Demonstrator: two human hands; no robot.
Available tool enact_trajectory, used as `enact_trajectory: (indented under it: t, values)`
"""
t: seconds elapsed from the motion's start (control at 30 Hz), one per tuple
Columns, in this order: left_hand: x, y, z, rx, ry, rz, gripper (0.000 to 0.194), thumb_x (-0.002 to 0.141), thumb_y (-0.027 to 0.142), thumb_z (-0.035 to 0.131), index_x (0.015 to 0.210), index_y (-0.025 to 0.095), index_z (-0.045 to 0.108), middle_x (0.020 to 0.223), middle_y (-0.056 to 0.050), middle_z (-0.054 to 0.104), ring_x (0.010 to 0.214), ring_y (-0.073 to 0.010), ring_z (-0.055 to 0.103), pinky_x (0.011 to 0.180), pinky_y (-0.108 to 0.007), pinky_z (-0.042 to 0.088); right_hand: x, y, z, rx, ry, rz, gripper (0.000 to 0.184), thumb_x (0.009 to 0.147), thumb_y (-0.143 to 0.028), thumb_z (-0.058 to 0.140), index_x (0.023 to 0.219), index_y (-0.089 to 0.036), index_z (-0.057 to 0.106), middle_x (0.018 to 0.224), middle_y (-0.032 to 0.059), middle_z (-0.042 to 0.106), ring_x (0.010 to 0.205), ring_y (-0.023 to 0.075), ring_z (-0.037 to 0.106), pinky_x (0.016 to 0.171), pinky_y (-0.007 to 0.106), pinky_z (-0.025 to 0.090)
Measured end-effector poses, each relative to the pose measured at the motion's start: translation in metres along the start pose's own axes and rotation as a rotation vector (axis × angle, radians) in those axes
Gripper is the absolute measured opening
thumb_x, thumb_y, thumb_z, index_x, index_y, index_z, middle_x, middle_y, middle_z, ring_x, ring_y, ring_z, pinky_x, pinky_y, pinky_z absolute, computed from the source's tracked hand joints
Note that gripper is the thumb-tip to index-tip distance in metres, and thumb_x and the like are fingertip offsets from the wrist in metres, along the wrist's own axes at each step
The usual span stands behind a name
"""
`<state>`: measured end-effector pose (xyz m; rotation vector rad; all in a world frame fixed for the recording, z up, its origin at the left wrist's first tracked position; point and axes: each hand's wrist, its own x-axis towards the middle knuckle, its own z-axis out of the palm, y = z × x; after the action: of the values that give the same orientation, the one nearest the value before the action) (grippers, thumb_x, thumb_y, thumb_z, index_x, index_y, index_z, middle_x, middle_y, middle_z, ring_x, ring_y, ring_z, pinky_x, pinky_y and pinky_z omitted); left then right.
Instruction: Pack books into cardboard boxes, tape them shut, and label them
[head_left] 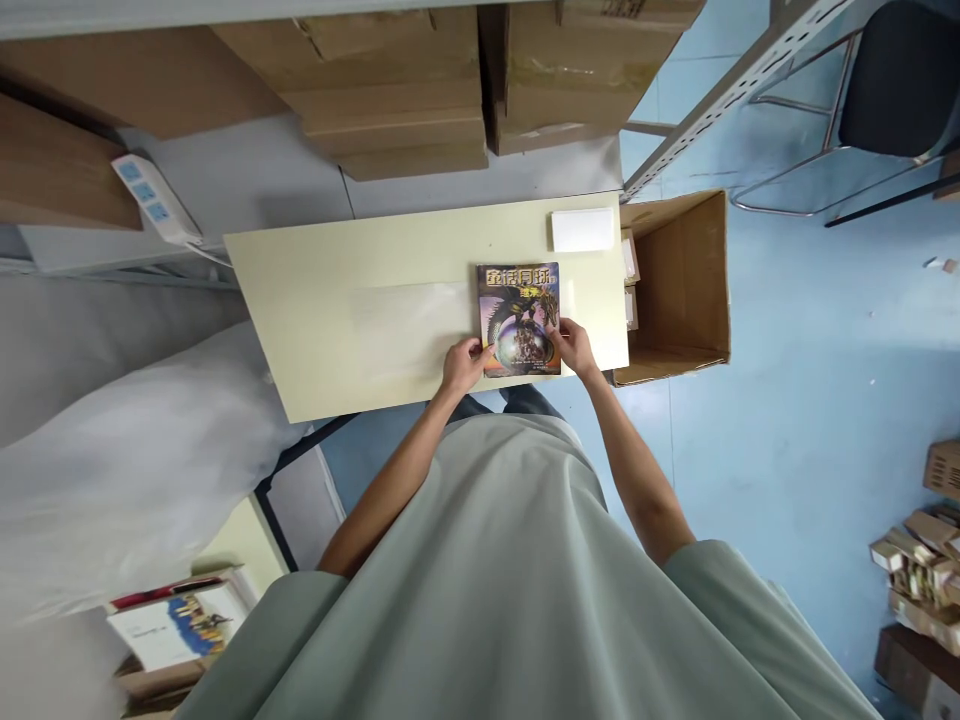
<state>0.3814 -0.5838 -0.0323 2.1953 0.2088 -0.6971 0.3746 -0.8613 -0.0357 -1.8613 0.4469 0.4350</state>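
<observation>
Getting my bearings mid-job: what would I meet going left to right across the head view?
Power strip → left hand → book → right hand → open cardboard box → black chair.

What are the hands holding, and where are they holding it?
A book with a dragon on its cover. The left hand has its left edge near the bottom; the right hand has its right edge.
</observation>
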Motion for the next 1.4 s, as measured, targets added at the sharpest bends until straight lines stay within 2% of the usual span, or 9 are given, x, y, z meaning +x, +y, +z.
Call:
enact_trajectory:
  t: [0.37, 0.47, 0.67, 0.73, 0.9, 0.97, 1.1, 1.2, 1.4]
  values:
    - [-0.002, -0.014, -0.008, -0.003, 0.094, -0.076, 0.022, 0.092, 0.043, 0.077, 0.082, 0.024, 0.072, 0.094, -0.008, 0.083, 0.094, -0.0273, 0.077, 0.090, -0.035, 0.059, 0.026, 0.011, 0.022, -0.329, -0.054, -0.088, 0.049, 0.104, -0.069, 0.053, 0.099, -0.024, 0.069, 0.106, 0.0161, 0.082, 0.095, 0.0322, 0.076, 0.090, 0.043, 0.061]
    - [-0.001, -0.013, -0.004, -0.058, 0.109, -0.120, 0.016, 0.089, 0.038, 0.080, 0.089, 0.023, 0.074, 0.101, -0.010, 0.085, 0.099, -0.0279, 0.080, 0.094, -0.037, 0.061, 0.028, 0.015, 0.022, -0.383, -0.038, -0.083, 0.043, 0.106, -0.063, 0.053, 0.099, -0.024, 0.068, 0.107, 0.0169, 0.082, 0.097, 0.0325, 0.076, 0.090, 0.042, 0.060]
    - [0.002, -0.015, -0.002, -0.095, 0.151, -0.185, 0.026, 0.088, 0.046, 0.085, 0.096, 0.023, 0.075, 0.100, -0.008, 0.085, 0.099, -0.0274, 0.081, 0.097, -0.038, 0.063, 0.026, 0.011, 0.014, -0.428, -0.076, -0.084, 0.036, 0.107, -0.056, 0.059, 0.099, -0.023, 0.072, 0.106, 0.0160, 0.083, 0.100, 0.0323, 0.078, 0.091, 0.041, 0.061]
    - [0.004, -0.016, -0.002, -0.079, 0.142, -0.192, 0.025, 0.087, 0.045, 0.086, 0.094, 0.024, 0.074, 0.100, -0.008, 0.085, 0.100, -0.0277, 0.081, 0.097, -0.038, 0.063, 0.022, 0.011, 0.006, -0.448, -0.018, -0.082, 0.036, 0.107, -0.055, 0.060, 0.103, -0.022, 0.074, 0.108, 0.0170, 0.082, 0.103, 0.0327, 0.077, 0.094, 0.043, 0.061]
    - [0.007, -0.017, 0.001, -0.029, 0.178, -0.152, 0.020, 0.086, 0.034, 0.085, 0.097, 0.023, 0.074, 0.110, -0.012, 0.083, 0.108, -0.0301, 0.078, 0.105, -0.042, 0.060, 0.006, 0.019, -0.024, -0.435, 0.311, 0.032, 0.042, 0.108, -0.054, 0.060, 0.126, -0.018, 0.071, 0.128, 0.0235, 0.077, 0.114, 0.0352, 0.074, 0.103, 0.051, 0.059]
    - [0.009, -0.017, 0.002, -0.034, 0.205, -0.151, 0.023, 0.086, 0.033, 0.084, 0.103, 0.022, 0.074, 0.113, -0.013, 0.082, 0.108, -0.0295, 0.077, 0.107, -0.043, 0.059, 0.003, 0.022, -0.031, -0.411, 0.333, 0.140, 0.040, 0.105, -0.054, 0.065, 0.123, -0.019, 0.069, 0.122, 0.0218, 0.079, 0.110, 0.0351, 0.076, 0.102, 0.050, 0.059]
    - [0.014, -0.017, 0.003, -0.070, 0.191, -0.185, 0.024, 0.086, 0.034, 0.084, 0.104, 0.023, 0.073, 0.106, -0.009, 0.083, 0.100, -0.0267, 0.077, 0.099, -0.039, 0.060, 0.002, 0.022, -0.032, -0.380, 0.266, 0.249, 0.031, 0.098, -0.054, 0.075, 0.095, -0.025, 0.066, 0.100, 0.0140, 0.081, 0.099, 0.0340, 0.077, 0.096, 0.046, 0.059]
    - [0.017, -0.017, 0.003, -0.081, 0.165, -0.191, 0.022, 0.085, 0.033, 0.084, 0.102, 0.024, 0.073, 0.102, -0.007, 0.083, 0.098, -0.0263, 0.078, 0.095, -0.037, 0.060, 0.000, 0.018, -0.025, -0.357, 0.248, 0.190, 0.032, 0.099, -0.054, 0.071, 0.086, -0.028, 0.059, 0.095, 0.0115, 0.077, 0.094, 0.0310, 0.074, 0.093, 0.043, 0.059]
    - [0.017, -0.016, 0.005, -0.091, 0.162, -0.193, 0.021, 0.086, 0.032, 0.083, 0.101, 0.023, 0.071, 0.106, -0.008, 0.083, 0.098, -0.0249, 0.078, 0.096, -0.035, 0.059, -0.022, -0.007, 0.006, -0.340, 0.189, -0.074, 0.027, 0.110, -0.050, 0.053, 0.103, -0.025, 0.061, 0.129, 0.0167, 0.070, 0.086, 0.0241, 0.073, 0.088, 0.042, 0.060]
